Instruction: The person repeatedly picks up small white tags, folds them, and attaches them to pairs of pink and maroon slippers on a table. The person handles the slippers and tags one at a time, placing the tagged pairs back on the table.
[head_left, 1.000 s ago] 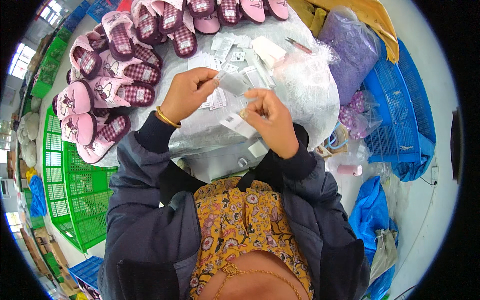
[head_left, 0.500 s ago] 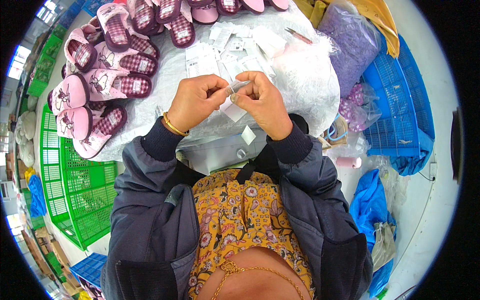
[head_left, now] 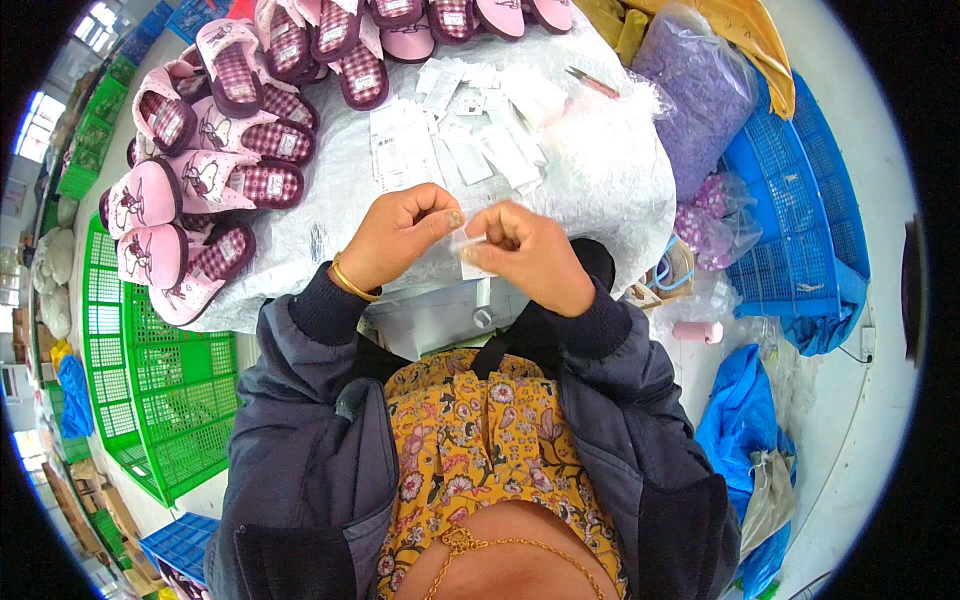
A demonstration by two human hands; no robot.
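At frame centre, your left hand (head_left: 400, 235) and right hand (head_left: 530, 255) both pinch one small white tag (head_left: 470, 250); pink slippers (head_left: 200, 180) occupy the surface (head_left: 340, 180) upper left.

Pink plaid slippers (head_left: 215, 180) crowd the left of the white-covered surface (head_left: 330, 215), with white paper tags (head_left: 460, 130) scattered mid-surface. A green crate (head_left: 150, 400) stands left; blue crates (head_left: 790, 210) and a purple-filled bag (head_left: 700, 90) stand right.

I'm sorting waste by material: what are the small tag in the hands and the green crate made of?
The small tag, pinched between left hand and right hand, looks like matte white paper or thin card, flat and opaque. The green crate looks like rigid moulded plastic, with a glossy lattice.
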